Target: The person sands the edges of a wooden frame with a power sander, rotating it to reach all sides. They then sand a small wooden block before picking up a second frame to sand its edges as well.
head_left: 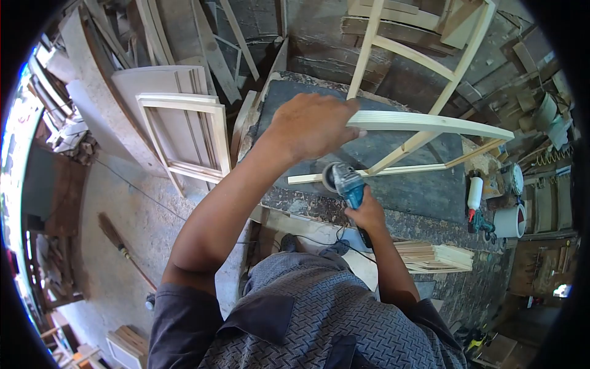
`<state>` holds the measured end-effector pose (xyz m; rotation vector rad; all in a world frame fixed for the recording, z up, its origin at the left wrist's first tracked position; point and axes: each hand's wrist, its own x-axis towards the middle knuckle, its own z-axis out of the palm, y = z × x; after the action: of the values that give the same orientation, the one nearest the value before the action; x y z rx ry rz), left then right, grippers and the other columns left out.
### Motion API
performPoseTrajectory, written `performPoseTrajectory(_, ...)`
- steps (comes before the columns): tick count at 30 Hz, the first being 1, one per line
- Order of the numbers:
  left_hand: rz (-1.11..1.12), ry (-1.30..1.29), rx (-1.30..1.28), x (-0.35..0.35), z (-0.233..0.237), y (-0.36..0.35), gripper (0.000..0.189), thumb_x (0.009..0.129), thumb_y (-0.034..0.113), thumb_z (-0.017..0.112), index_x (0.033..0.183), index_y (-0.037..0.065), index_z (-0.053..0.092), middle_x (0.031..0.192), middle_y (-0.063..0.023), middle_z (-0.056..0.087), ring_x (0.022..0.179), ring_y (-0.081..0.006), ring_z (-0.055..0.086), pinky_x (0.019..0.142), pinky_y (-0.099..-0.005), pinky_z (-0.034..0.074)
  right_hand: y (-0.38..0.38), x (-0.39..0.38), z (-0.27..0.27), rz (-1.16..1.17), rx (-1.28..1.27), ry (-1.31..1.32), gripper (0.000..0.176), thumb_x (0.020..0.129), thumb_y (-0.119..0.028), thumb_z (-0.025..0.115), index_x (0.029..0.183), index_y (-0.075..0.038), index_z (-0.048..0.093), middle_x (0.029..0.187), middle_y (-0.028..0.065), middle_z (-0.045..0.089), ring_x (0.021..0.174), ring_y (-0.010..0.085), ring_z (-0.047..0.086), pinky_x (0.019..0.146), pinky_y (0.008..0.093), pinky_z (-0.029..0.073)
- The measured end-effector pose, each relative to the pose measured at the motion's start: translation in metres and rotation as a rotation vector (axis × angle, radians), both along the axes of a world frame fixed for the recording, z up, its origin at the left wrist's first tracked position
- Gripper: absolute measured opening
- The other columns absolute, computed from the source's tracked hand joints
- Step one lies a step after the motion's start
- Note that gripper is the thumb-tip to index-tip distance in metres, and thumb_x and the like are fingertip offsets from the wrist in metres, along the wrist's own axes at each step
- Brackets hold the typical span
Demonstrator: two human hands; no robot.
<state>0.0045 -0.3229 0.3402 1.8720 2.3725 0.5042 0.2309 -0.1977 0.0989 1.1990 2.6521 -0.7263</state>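
My left hand (pixel 314 126) is closed on the left end of a pale wooden frame (pixel 430 122), its thumb showing near the curved rail. The frame stands tilted on the dark worktable (pixel 283 111), with long slats rising toward the top right. Lower down, my right hand (pixel 369 215) is wrapped round a blue angle grinder (pixel 350 187). The grinder's round disc (pixel 330 177) points left, beside the frame's lower rail (pixel 418 169). Whether the disc touches the wood I cannot tell.
A white-and-red bottle (pixel 474 194), a green tool (pixel 482 223) and a white bucket (pixel 510 221) are at the table's right end. Another wooden frame (pixel 222 138) leans at the left. A broom (pixel 114 232) and cords lie on the floor; wooden pieces (pixel 430 257) are stacked beneath the near edge.
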Motion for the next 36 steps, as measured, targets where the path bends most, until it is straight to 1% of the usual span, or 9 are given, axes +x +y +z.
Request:
performPoseTrajectory(2, 0.005, 0.011, -0.021, 0.000, 0.003, 0.001, 0.045, 0.096, 0.047, 0.056, 0.116, 0.006, 0.060, 0.091, -0.0207, 0.071, 0.093, -0.0396, 0.068, 0.084, -0.0504, 0.051, 0.013, 0.013, 0.000, -0.086, 0.017, -0.001, 0.097, 0.066, -0.036, 0.080, 0.144, 0.000, 0.035, 0.105, 0.0264, 0.069, 0.099, 0.0441, 0.067, 0.088, 0.0488, 0.053)
performPoseTrajectory(8, 0.021, 0.006, -0.053, 0.002, 0.004, 0.001, 0.047, 0.097, 0.047, 0.056, 0.121, 0.007, 0.059, 0.092, -0.0199, 0.071, 0.094, -0.0382, 0.068, 0.084, -0.0499, 0.052, 0.024, 0.024, -0.006, -0.155, 0.045, 0.049, 0.094, 0.066, -0.034, 0.080, 0.142, 0.000, 0.036, 0.104, 0.0274, 0.069, 0.099, 0.0443, 0.067, 0.087, 0.0500, 0.053)
performPoseTrajectory(16, 0.025, 0.016, -0.082, 0.004, 0.007, 0.000, 0.047, 0.097, 0.047, 0.055, 0.122, 0.007, 0.059, 0.094, -0.0199, 0.071, 0.095, -0.0383, 0.068, 0.084, -0.0496, 0.052, 0.032, 0.010, 0.009, -0.195, -0.039, 0.017, 0.093, 0.066, -0.032, 0.079, 0.143, -0.002, 0.036, 0.110, 0.0284, 0.067, 0.102, 0.0443, 0.066, 0.089, 0.0495, 0.052)
performPoseTrajectory(23, 0.017, 0.009, -0.060, 0.002, 0.003, 0.000, 0.047, 0.098, 0.048, 0.053, 0.119, 0.007, 0.059, 0.093, -0.0199, 0.071, 0.093, -0.0386, 0.069, 0.083, -0.0496, 0.052, 0.026, 0.019, -0.001, -0.187, -0.022, 0.011, 0.097, 0.067, -0.034, 0.079, 0.145, -0.001, 0.032, 0.111, 0.0280, 0.067, 0.104, 0.0434, 0.066, 0.091, 0.0483, 0.052)
performPoseTrajectory(29, 0.000, 0.020, -0.027, 0.003, 0.001, -0.003, 0.045, 0.098, 0.047, 0.053, 0.116, 0.006, 0.059, 0.091, -0.0200, 0.071, 0.091, -0.0397, 0.068, 0.082, -0.0496, 0.052, -0.006, -0.003, -0.002, -0.050, -0.004, 0.035, 0.094, 0.068, -0.035, 0.079, 0.142, 0.000, 0.033, 0.108, 0.0272, 0.068, 0.100, 0.0438, 0.067, 0.088, 0.0489, 0.053)
performPoseTrajectory(31, 0.001, 0.014, -0.032, 0.005, 0.001, -0.004, 0.044, 0.098, 0.047, 0.053, 0.116, 0.006, 0.059, 0.091, -0.0199, 0.071, 0.091, -0.0397, 0.068, 0.082, -0.0495, 0.052, -0.022, -0.021, 0.011, -0.017, -0.031, 0.000, 0.092, 0.069, -0.036, 0.078, 0.141, 0.000, 0.035, 0.106, 0.0261, 0.069, 0.099, 0.0435, 0.067, 0.086, 0.0491, 0.053)
performPoseTrajectory(33, 0.002, 0.012, -0.035, 0.005, 0.004, -0.005, 0.044, 0.098, 0.046, 0.053, 0.116, 0.006, 0.058, 0.092, -0.0198, 0.071, 0.091, -0.0398, 0.068, 0.082, -0.0495, 0.052, -0.038, -0.037, 0.018, 0.087, -0.092, -0.025, 0.087, 0.070, -0.035, 0.076, 0.139, 0.000, 0.036, 0.104, 0.0257, 0.069, 0.097, 0.0439, 0.068, 0.085, 0.0502, 0.054)
performPoseTrajectory(34, 0.004, -0.006, -0.058, 0.005, 0.005, -0.005, 0.044, 0.098, 0.046, 0.053, 0.116, 0.006, 0.058, 0.092, -0.0197, 0.071, 0.091, -0.0398, 0.068, 0.082, -0.0497, 0.052, -0.047, -0.044, 0.018, 0.086, -0.092, -0.022, 0.087, 0.070, -0.035, 0.076, 0.139, 0.000, 0.036, 0.104, 0.0257, 0.069, 0.097, 0.0439, 0.068, 0.085, 0.0502, 0.054)
performPoseTrajectory(36, 0.002, -0.022, -0.079, 0.006, 0.005, -0.005, 0.044, 0.098, 0.047, 0.053, 0.116, 0.007, 0.058, 0.093, -0.0196, 0.071, 0.092, -0.0399, 0.068, 0.082, -0.0499, 0.052, -0.061, -0.055, 0.019, 0.230, -0.055, -0.033, 0.080, 0.071, -0.033, 0.075, 0.136, -0.002, 0.038, 0.103, 0.0255, 0.069, 0.095, 0.0439, 0.068, 0.084, 0.0512, 0.054)
